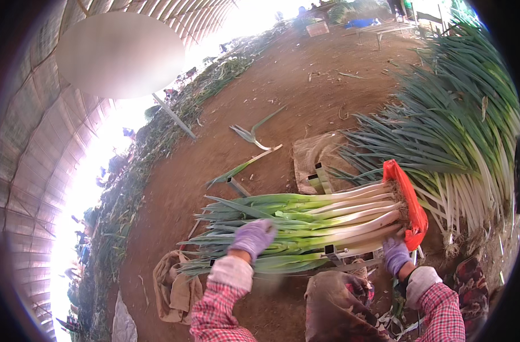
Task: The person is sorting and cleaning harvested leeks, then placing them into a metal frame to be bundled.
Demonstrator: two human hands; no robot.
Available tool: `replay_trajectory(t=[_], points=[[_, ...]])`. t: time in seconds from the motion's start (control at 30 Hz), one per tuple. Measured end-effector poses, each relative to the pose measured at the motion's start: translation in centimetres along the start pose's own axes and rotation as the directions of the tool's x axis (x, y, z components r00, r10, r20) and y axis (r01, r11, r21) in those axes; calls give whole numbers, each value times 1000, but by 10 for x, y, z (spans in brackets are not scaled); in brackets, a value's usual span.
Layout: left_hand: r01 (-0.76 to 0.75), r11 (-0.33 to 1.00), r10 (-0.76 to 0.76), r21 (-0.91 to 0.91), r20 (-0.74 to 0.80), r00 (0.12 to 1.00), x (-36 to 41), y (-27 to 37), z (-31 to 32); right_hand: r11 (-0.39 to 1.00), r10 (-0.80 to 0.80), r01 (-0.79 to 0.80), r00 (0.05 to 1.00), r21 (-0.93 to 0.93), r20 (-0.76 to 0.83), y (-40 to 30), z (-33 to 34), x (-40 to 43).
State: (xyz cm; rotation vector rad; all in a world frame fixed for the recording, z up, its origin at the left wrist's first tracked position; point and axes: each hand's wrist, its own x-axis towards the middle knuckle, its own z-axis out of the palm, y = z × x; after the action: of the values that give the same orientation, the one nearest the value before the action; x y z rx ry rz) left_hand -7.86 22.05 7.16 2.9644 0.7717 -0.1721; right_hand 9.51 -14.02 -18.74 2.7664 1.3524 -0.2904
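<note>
A row of long green onions (341,213) lies across a low metal rack (334,255), roots to the right and green leaves to the left. Red plastic sheeting (407,205) runs along the root ends. My left hand (253,237), in a purple glove, is over the green leaves with its fingers curled; whether it grips a leaf is unclear. My right hand (396,255), gloved alike, is at the near root ends beside the red sheeting, and its hold is hidden. The nearest stalks look blurred.
A large heap of green onions (460,141) lies at the right. Loose onions (260,157) lie on the dirt floor (307,94) beyond the rack. Burlap sacking (320,149) is behind the rack, another burlap sack (174,290) left of it. Leaf waste (119,213) lines the left side.
</note>
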Motion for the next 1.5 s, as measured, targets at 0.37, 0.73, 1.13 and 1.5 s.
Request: replay_trajectory(t=[0.37, 0.73, 1.13, 1.5], points=[[352, -120, 588, -928, 219, 779, -28, 322, 83, 637, 414, -611, 785, 470, 461, 67, 82, -183], [177, 320, 547, -931, 334, 767, 26, 329, 139, 314, 717, -762, 581, 566, 384, 124, 132, -81], [-147, 637, 673, -756, 454, 583, 17, 350, 160, -534, 443, -406, 614, 742, 654, 112, 99, -95], [-974, 193, 980, -122, 74, 185, -27, 430, 157, -20, 451, -569, 729, 822, 515, 91, -88, -258]])
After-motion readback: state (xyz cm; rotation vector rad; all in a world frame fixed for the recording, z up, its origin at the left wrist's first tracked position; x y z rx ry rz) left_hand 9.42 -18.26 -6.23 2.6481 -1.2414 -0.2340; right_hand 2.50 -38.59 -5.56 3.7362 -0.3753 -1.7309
